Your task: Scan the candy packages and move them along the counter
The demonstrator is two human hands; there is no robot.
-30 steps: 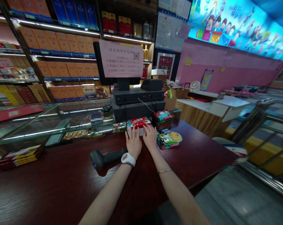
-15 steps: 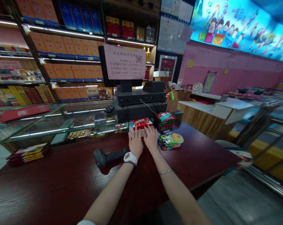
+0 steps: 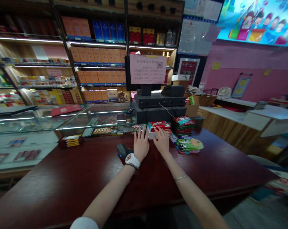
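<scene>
My left hand (image 3: pixel 141 145), with a white watch at the wrist, is spread flat just left of a small stack of red, white and blue boxes (image 3: pixel 159 125); its fingers look apart from them. Fingers of my right hand (image 3: pixel 162 141) lie on the near side of the stack, spread rather than wrapped round it. A black barcode scanner (image 3: pixel 122 152) rests on the dark red table, partly hidden behind my left hand and wrist. Right of the boxes are a pile of red snack packets (image 3: pixel 183 122) and some green packets (image 3: pixel 189 144).
Behind the boxes stands the black cash register (image 3: pixel 160 101) with a pink paper sign (image 3: pixel 148 70) on its screen. A glass display case (image 3: pixel 103 116) borders the table's far left. Yellow and red packets (image 3: pixel 70 141) lie at the left edge. Shelves of orange boxes (image 3: pixel 99 57) line the back.
My left hand has come off the boxes to their left side, over the scanner's handle. My right hand stays at the stack. The view has turned left.
</scene>
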